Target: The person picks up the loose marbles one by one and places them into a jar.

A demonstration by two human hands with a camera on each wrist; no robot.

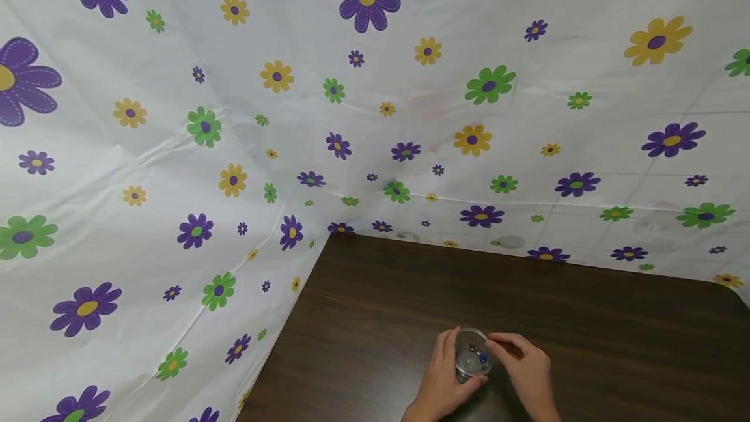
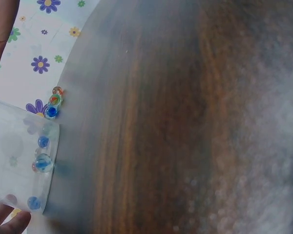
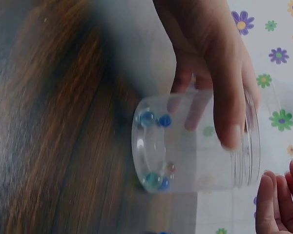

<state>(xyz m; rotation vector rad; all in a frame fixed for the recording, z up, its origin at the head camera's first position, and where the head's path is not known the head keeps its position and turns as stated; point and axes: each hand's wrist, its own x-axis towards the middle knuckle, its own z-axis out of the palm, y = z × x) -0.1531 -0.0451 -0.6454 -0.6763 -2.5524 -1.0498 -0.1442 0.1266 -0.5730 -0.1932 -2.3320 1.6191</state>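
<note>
A clear plastic jar stands on the dark table, held at its side by my left hand. In the right wrist view, the left thumb lies along the near wall of the jar and the other fingers show through its far side. Several glass marbles lie at the jar's bottom, blue and greenish. My right hand is at the jar's rim. Its fingertips come close to the thumb by the jar's mouth; whether anything is between them is hidden. Loose marbles, orange, green and blue, sit outside the jar.
The brown wood-grain table runs back to a white sheet with purple, green and yellow flowers, which hangs behind it and along the left side. One blue marble shows at the right wrist view's bottom edge.
</note>
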